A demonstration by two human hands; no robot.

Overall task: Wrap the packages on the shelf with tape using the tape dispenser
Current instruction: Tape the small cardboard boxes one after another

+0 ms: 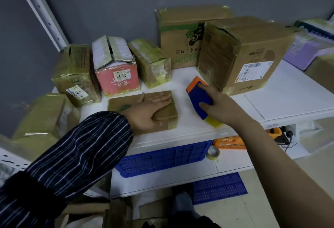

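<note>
1. The left hand [150, 109] lies flat on a small flat package [118, 104] at the front of the white shelf [280, 99]. Its fingers are straight and close together, and the thumb is at the package's near edge. The palm hides much of the package's top, so any label there cannot be read.
2. The right hand [219, 107] grips the tape dispenser [197, 93], with the fingers curled over its far side and the thumb on the near side. The dispenser sits just right of the small package and is apart from it. Its orange end points toward the back, and its yellow end is near the shelf's front edge. Whether it rests on the shelf or is lifted slightly cannot be told, and the hand covers its middle.
3. Three tape-wrapped boxes stand behind the small package, among them a pink-fronted box [118, 82]. Its printing is too blurred to read.
4. A large box [242, 52] stands behind the dispenser and partly hides a second large box [180, 34].
5. A purple package [303, 50] at the right is cut off by the frame edge.
6. On the lower level, the shelf above partly hides a blue crate [162, 159]. A tape roll [213, 152] lies beside it.
7. A striped sleeve [75, 152] covers the left forearm.
</note>
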